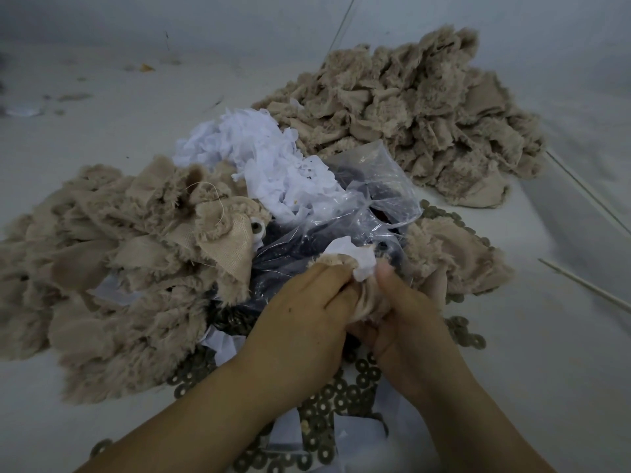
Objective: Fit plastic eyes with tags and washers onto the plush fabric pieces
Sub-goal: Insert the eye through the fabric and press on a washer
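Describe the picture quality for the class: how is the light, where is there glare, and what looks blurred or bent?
Head view: the light is dim and flat, with a bluish cast and soft shadows; glare streaks the clear plastic bag; the far surface and the far plush pile look soft; the wide lens bends the thin sticks at the right edge; the left hand and right hand, gripping a plush piece, are slightly blurred.

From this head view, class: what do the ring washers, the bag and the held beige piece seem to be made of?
Ring washers: probably dull metal, though plastic is possible; flat grey-brown discs with punched holes.
Bag: thin clear plastic film, glossy and creased, with dark contents showing through.
Held beige piece, gripped by left hand and right hand: plush fabric, apparently synthetic, with fuzzy pile.
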Tool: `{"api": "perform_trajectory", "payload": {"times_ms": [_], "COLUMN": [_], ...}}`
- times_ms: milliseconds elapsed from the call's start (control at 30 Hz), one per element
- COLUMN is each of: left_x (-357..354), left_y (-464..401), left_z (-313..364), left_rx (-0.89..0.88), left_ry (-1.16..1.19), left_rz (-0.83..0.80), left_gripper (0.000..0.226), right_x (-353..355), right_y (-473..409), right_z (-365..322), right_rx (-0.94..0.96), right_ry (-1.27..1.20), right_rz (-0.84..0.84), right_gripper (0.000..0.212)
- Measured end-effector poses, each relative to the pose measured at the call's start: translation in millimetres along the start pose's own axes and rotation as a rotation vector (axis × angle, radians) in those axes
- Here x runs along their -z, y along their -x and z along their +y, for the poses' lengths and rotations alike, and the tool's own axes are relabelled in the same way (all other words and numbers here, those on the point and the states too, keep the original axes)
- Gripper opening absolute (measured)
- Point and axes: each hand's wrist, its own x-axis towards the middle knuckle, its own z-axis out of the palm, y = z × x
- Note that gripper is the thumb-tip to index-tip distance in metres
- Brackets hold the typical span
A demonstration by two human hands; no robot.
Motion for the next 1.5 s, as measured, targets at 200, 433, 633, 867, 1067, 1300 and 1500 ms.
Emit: {"api": "perform_trajectory", "payload": {"times_ms": [200,433,633,867,1067,1300,1500], "left_x": [9,11,6,5,13,4,10], "left_y": [0,-1,-8,-14,-17,-24,-24], "left_z": [2,0,-3,-4,1,4,-20], "left_rx": [0.008,0.114,0.356,0.301,0.372,0.348,0.075], "left_ry": [0.089,0.344,0.363,0.228,0.293,0.303,0.262], "left_rz": [-0.083,0.128,0.239,0.102,0.127,0.16,0.111], "left_gripper": [0.032,0.03,0.014,0.007,0.011,0.005,0.01], "right_x": [4,5,4,7,2,3,5], "right_y": [0,-2,-3,0,1,2,1], "right_z": [2,2,4,10,8,8,6], "right_rx": [0.004,-0.007,0.025,0.124,0.224,0.255,0.191], "right_ry": [0.002,-0.027,0.075,0.358,0.463,0.618,0.505], "right_rz": [0.022,0.048,0.043,0.148,0.224,0.208,0.203], "right_gripper": [0.04,0.03,0.023,0.027,0.044,0.038,0.051]}}
